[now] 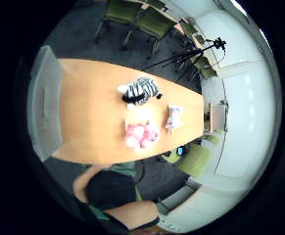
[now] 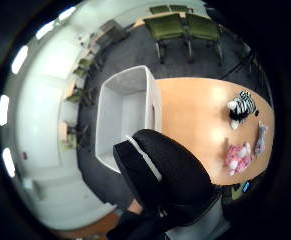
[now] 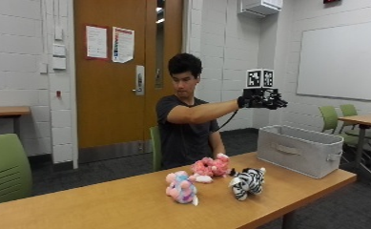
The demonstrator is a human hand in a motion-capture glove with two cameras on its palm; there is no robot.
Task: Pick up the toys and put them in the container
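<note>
Inside, the gray container (image 3: 299, 151) holds nothing; 3 toys (image 3: 213, 179) on table (image 3: 108, 205).

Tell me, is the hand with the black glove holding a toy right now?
No. The gloved right hand is up in the air above the grey container, with no toy in it. All three toys lie on the table.

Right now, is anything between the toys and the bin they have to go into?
Nothing visible. The zebra, pink toy and pastel toy lie on the table, with bare tabletop between them and the open bin. The gloved hand is raised above the bin.
</note>
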